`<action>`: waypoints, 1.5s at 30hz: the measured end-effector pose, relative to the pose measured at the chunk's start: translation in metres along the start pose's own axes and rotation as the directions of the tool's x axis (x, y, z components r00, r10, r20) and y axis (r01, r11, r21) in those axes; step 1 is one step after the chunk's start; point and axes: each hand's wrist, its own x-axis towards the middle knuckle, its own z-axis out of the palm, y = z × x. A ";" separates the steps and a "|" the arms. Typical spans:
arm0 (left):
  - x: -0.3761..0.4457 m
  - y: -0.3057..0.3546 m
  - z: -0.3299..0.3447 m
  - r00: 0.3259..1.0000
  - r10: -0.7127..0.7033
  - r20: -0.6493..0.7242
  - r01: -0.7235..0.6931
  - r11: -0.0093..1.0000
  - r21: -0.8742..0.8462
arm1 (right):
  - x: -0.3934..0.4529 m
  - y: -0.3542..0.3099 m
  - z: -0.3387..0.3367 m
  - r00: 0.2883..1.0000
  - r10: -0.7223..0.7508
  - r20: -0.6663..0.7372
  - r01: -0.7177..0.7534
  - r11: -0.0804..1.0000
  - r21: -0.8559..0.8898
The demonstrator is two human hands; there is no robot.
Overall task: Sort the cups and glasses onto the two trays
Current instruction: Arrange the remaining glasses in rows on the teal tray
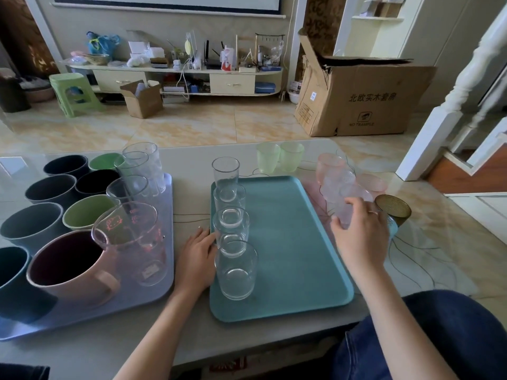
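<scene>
Pink glass (346,207) in right hand (359,237)

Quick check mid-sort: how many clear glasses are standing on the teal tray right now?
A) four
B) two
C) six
A: four clear glasses stand in a single row along the left edge of the teal tray; the rest of that tray holds none.
</scene>
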 end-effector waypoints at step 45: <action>0.025 0.028 -0.008 0.925 -0.278 -0.260 0.265 0.961 -0.083 | 0.087 -0.073 0.090 0.850 -0.457 0.262 0.425 0.889 0.174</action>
